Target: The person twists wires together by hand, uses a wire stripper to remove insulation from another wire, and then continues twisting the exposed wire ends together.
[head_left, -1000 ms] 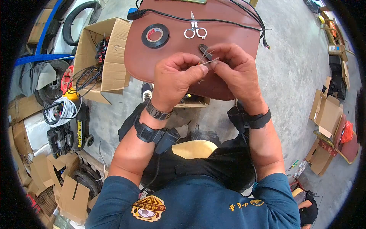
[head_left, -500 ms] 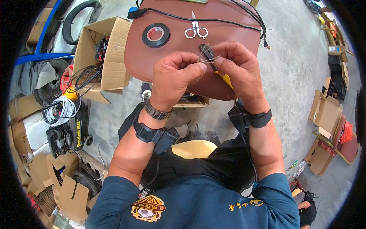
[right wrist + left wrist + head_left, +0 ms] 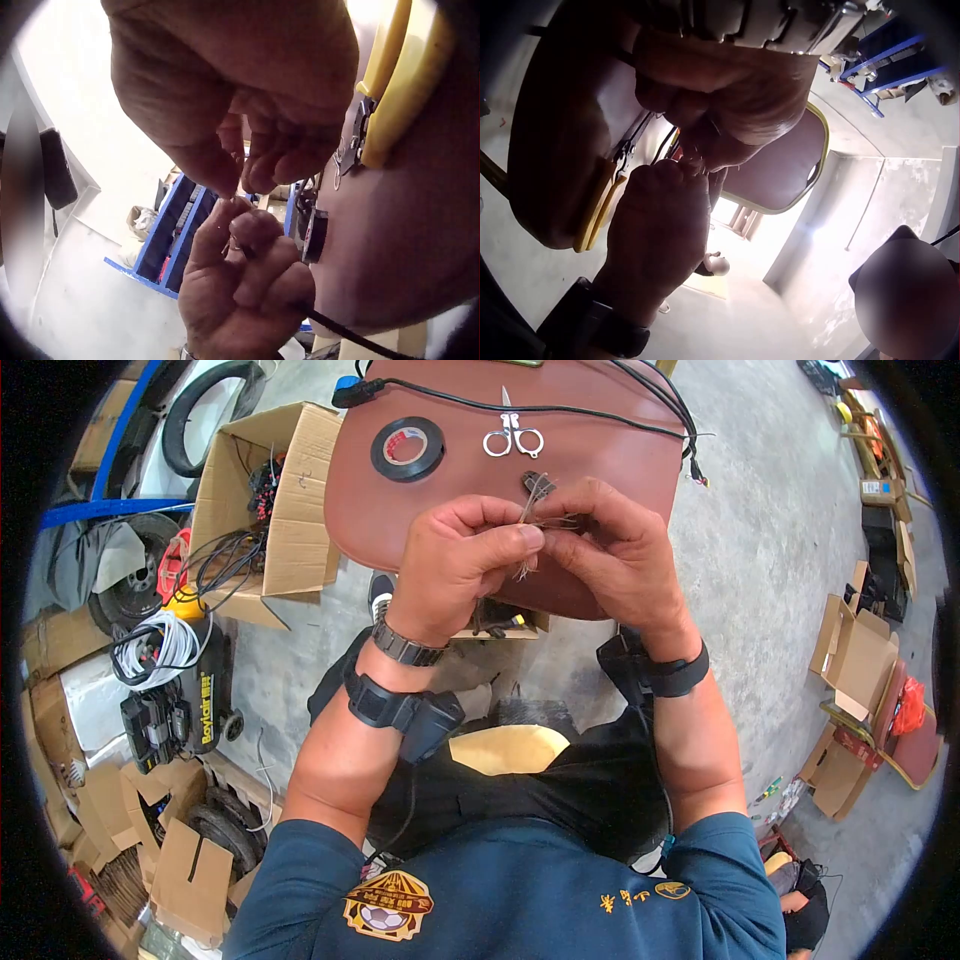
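Note:
Both my hands meet over a brown padded seat. Between them is a small bunch of thin bare wire strands. My left hand pinches the strands between thumb and forefinger, and my right hand pinches them from the other side. The right wrist view shows the fingertips of both hands touching around a fine strand. Yellow-handled pliers lie on the seat under my right hand, with their dark head showing beyond my fingers. In the left wrist view the yellow handles rest on the seat.
A black tape roll, small scissors and a black cable lie on the seat's far part. An open cardboard box with wiring stands at the left, near tyres and a compressor. More cardboard boxes lie on the concrete floor at the right.
My hands have closed in tighter and the strands are bunched between the fingertips. The yellow handle seen below my right hand half a second ago is now covered.

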A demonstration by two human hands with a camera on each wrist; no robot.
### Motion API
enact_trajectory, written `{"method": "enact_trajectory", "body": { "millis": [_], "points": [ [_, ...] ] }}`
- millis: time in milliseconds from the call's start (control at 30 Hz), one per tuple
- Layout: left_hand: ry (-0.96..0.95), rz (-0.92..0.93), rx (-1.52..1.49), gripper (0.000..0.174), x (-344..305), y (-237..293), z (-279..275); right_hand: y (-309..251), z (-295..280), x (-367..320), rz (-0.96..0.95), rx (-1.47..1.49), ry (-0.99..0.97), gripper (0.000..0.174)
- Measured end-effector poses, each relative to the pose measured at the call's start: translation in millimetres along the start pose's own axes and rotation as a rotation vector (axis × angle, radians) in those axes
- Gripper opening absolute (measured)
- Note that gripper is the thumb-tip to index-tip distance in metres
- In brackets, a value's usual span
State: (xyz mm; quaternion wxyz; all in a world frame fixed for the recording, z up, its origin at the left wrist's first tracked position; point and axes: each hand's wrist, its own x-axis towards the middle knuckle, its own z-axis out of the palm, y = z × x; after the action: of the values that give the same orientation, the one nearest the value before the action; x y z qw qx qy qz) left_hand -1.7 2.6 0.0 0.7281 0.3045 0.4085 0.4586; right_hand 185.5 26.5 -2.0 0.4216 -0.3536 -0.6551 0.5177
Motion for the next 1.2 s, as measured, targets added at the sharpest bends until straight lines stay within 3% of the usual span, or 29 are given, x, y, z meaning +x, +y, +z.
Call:
{"method": "enact_trajectory", "body": {
  "millis": [200,300,367,467,600,800,1000,1200],
  "points": [
    [-0.051,-0.055,-0.068,0.016,1,2,0,-9,-4,3,-0.168,-0.288,0.03,0.015],
    [-0.071,-0.039,-0.084,0.016,1,-1,0,-11,-5,2,-0.142,-0.34,0.048,0.01],
    [-0.117,-0.041,-0.117,0.016,0,1,-2,-9,-5,-1,-0.028,-0.243,0.057,0.01],
    [0.014,0.034,0.124,0.017,-1,-3,7,-8,-9,-2,0.218,-0.134,0.032,0.014],
    [0.03,0.126,0.237,0.017,-2,-9,14,-6,-19,2,0.487,0.122,-0.078,0.019],
    [0.04,0.064,0.128,0.014,-2,-3,6,-4,-8,1,0.288,0.272,0.075,0.015],
    [0.021,-0.011,0.02,0.014,-1,3,3,1,-14,0,0.052,-0.091,0.06,0.019],
    [-0.004,-0.009,-0.016,0.014,-1,1,2,-3,-13,1,0.0,-0.202,0.056,0.015]
  ]
}}
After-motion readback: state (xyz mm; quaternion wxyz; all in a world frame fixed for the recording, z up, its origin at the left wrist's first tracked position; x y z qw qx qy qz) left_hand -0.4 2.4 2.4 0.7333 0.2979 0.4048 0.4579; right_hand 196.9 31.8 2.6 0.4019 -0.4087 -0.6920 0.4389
